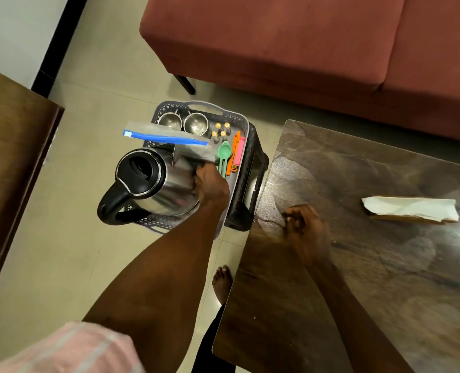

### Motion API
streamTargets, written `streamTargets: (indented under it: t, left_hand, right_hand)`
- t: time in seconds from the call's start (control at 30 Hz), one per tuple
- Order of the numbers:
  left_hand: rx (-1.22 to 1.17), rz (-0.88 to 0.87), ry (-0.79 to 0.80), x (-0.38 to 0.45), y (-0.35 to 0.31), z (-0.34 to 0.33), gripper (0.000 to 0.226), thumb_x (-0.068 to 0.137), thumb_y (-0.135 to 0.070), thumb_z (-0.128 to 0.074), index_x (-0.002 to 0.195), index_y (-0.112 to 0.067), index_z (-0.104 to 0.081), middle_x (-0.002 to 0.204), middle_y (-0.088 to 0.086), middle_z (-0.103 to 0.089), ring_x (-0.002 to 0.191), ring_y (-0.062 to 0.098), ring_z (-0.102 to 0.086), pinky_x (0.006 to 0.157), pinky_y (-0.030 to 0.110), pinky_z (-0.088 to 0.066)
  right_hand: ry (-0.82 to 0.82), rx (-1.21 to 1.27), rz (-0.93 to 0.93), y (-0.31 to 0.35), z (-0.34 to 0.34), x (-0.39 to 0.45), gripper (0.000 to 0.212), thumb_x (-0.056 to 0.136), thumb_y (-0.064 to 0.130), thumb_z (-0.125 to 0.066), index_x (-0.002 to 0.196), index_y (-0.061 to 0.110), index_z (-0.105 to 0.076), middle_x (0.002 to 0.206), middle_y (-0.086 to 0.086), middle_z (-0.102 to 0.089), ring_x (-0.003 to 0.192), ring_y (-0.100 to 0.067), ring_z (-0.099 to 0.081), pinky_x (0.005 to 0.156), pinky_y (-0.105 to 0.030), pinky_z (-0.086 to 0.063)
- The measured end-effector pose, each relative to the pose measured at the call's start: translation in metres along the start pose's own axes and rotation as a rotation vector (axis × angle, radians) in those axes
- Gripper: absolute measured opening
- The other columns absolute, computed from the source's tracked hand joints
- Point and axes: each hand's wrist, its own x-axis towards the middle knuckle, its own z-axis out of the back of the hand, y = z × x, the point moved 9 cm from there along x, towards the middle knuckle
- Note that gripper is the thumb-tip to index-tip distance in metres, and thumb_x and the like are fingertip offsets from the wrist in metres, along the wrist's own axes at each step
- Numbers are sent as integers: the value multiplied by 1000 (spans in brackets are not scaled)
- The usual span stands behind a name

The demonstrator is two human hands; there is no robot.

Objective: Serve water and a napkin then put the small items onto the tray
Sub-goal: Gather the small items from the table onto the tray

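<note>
Bare floor lies open left of the tray; the table crowds its right, the sofa stands beyond.

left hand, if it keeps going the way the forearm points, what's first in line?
The left hand already holds the zip bag beside the kettle. Straight on, probably the steel cups in the grey tray, though depth is unclear.

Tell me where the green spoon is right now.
In the head view, the green spoon lies in the grey tray on the stool, right of the left hand, beside the orange tool, below the four small bottles.
</note>
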Motion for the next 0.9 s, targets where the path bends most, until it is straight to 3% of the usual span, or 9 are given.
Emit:
streamTargets:
  t: [0.1, 0.2, 0.27, 0.47, 0.6, 0.9]
  left_hand:
    - [40, -71, -13, -14, -1, 4, 23, 88, -3, -62, 111, -1, -60, 118, 16, -58, 107, 32, -61, 88, 39, -53]
    - [85, -212, -59, -39, -13, 6, 20, 93, -19, -55, 110, -11, -60, 116, 8, -56, 97, 25, -63, 83, 37, -52]
    - [66, -303, -65, -62, -27, 4, 19, 95, -26, -50, 106, -14, -59, 114, 6, -55, 91, 26, -64, 79, 40, -53]
    - [-21, -493, -63, -132, -68, -9, 24, 91, -34, -53, 105, -17, -59, 112, 5, -57, 88, 29, -63, 72, 38, -50]
    - [-23, -626, 80, -185, -104, -41, 28, 88, -38, -56, 111, -22, -57, 114, -2, -57, 97, 21, -63, 77, 35, -46]
    - [117, -878, 377, -313, -171, -143, 41, 89, -50, -55, 123, -28, -53, 128, -7, -55, 114, 20, -57, 93, 38, -45]
  right_hand:
    - [-3, -11, -7, 6, 0, -3, 24, 85, -6, -61, 98, 13, -66, 97, 2, -63, 83, -1, -57, 68, -10, -44]
    - [-28, -5, -41, 10, 5, -8, 24, 85, -6, -60, 98, 14, -66, 98, 2, -63, 83, -2, -58, 70, -22, -53]
    - [-57, 14, -69, 13, 14, -12, 22, 86, -3, -60, 100, 13, -65, 100, 2, -64, 85, -6, -61, 73, -30, -56]
    - [-136, 10, -220, 5, 51, -30, 35, 86, 3, -62, 117, 20, -61, 116, 0, -63, 95, -10, -63, 83, -34, -57]
    - [-329, -18, -256, -9, 102, -54, 39, 81, 1, -63, 118, 12, -63, 117, -5, -65, 104, -23, -62, 93, -47, -51]
    - [-502, -253, -595, -115, 228, -148, 51, 79, 19, -67, 129, 18, -56, 130, -5, -60, 121, -31, -51, 101, -41, -33]
